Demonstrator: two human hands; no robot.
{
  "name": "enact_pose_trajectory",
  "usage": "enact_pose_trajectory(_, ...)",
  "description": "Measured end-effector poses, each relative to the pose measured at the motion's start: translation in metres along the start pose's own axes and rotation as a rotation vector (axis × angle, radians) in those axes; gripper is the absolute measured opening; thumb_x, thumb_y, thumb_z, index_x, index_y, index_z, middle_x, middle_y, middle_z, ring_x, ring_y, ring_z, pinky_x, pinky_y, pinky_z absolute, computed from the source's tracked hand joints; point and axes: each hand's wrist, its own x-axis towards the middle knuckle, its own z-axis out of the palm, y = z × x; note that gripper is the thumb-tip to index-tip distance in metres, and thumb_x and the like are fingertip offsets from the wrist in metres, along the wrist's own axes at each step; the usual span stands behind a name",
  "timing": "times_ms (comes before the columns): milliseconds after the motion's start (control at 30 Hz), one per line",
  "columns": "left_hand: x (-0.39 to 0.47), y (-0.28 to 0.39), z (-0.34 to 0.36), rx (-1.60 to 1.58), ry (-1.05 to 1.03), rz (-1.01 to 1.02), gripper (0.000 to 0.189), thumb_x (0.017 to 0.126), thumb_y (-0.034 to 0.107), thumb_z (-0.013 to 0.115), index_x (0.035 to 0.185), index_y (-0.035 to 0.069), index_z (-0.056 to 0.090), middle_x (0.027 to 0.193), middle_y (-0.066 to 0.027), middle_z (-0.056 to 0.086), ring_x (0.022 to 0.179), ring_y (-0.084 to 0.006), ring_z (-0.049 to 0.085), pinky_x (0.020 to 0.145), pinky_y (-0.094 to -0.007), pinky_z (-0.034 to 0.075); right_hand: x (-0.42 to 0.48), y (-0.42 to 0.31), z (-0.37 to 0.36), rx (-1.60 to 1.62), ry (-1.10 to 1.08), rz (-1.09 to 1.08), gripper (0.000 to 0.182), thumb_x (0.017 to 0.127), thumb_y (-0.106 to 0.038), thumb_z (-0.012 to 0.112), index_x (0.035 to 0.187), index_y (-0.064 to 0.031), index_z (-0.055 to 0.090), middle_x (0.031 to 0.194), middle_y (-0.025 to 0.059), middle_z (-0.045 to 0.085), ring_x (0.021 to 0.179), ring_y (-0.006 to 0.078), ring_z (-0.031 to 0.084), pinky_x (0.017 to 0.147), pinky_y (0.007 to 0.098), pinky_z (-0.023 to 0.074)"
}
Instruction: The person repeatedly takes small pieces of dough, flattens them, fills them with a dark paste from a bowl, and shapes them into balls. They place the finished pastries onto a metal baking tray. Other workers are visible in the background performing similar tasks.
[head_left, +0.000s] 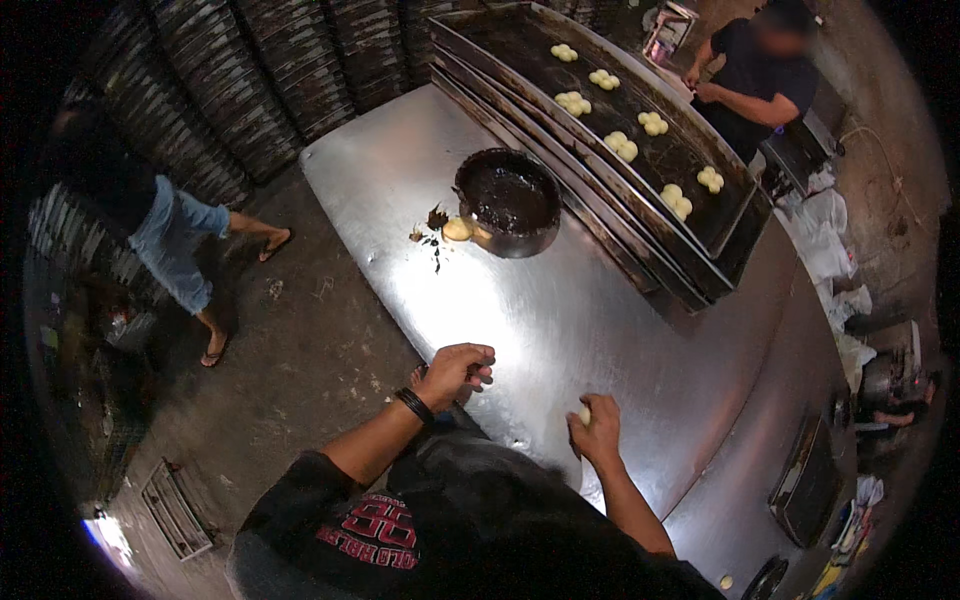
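My left hand (456, 373), with dark bands at its wrist, hovers over the near left edge of the metal table (420, 142); its fingers are curled, and whether it holds anything is hidden. My right hand (597, 429) is closed around a small pale dough ball (584, 415) above the table. Farther off stands a round dark pan (514, 191) with a dark, glossy inside. Beside its lower left rim lies a yellowish spoon-shaped thing (459, 229). Clusters of dough balls (619, 146) sit spaced apart on the top baking tray (705, 244) of a stack.
A person (765, 82) stands beyond the trays; another (172, 225) walks at the left. Dark smears (437, 217) mark the table near the pan. A dark tray (806, 480) and a small dough ball (725, 582) lie at the right. Corrugated metal (285, 67) lines the back.
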Motion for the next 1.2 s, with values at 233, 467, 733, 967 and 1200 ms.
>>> enact_pose_trajectory(233,0.058,0.077,-0.056,-0.188,0.029,0.121,0.036,0.095,0.037,0.036,0.106,0.005,0.050,0.085,-0.0071,0.058,0.070,-0.0190,0.060,0.064,-0.0351,0.052,0.049,0.047,-0.028,0.318,0.305,0.510,0.040,0.064,-0.024,0.078,0.092,-0.0022,0.059,0.086,0.0136,0.061,0.081,0.0286,0.058,0.073,0.0391,0.0467)
enact_pose_trajectory(467,0.168,0.199,-0.127,-0.249,-0.026,0.189,0.057,0.093,0.053,0.027,0.120,0.003,0.039,0.102,-0.0134,0.058,0.081,-0.0195,0.058,0.070,-0.0332,0.049,0.138,0.011,-0.002,0.448,0.440,0.663,0.047,0.084,-0.040,0.058,0.114,-0.0035,0.051,0.106,0.0177,0.059,0.090,0.0275,0.059,0.080,0.0374,0.0467)
enact_pose_trajectory(733,0.240,0.248,-0.093,-0.347,-0.308,0.007,0.077,0.084,0.069,0.031,0.130,0.007,0.032,0.110,-0.0106,0.053,0.078,-0.0202,0.050,0.072,-0.0307,0.041,0.283,-0.075,0.076,1.875,0.433,0.776,0.084,0.082,-0.067,0.040,0.138,-0.0076,0.017,0.129,0.0198,0.043,0.111,0.0321,0.048,0.095,0.0501,0.0359)
enact_pose_trajectory(967,0.250,0.275,-0.112,-0.438,-0.271,-0.134,0.075,0.078,0.075,0.033,0.108,0.008,0.049,0.095,-0.0053,0.060,0.070,-0.0176,0.051,0.065,-0.0286,0.040,0.312,-0.117,0.062,1.715,0.324,0.731,0.098,0.077,-0.076,0.033,0.143,-0.0086,0.008,0.141,0.0190,0.030,0.129,0.0339,0.027,0.100,0.0526,0.0276)
enact_pose_trajectory(1200,0.234,0.338,-0.175,-0.442,-0.345,0.006,0.073,0.079,0.072,0.038,0.110,0.006,0.047,0.095,-0.0061,0.057,0.067,-0.0170,0.053,0.060,-0.0259,0.047,0.360,-0.158,0.080,1.816,0.232,0.593,0.094,0.081,-0.072,0.035,0.142,-0.0055,0.011,0.125,0.0188,0.045,0.101,0.0263,0.050,0.086,0.0373,0.0416)
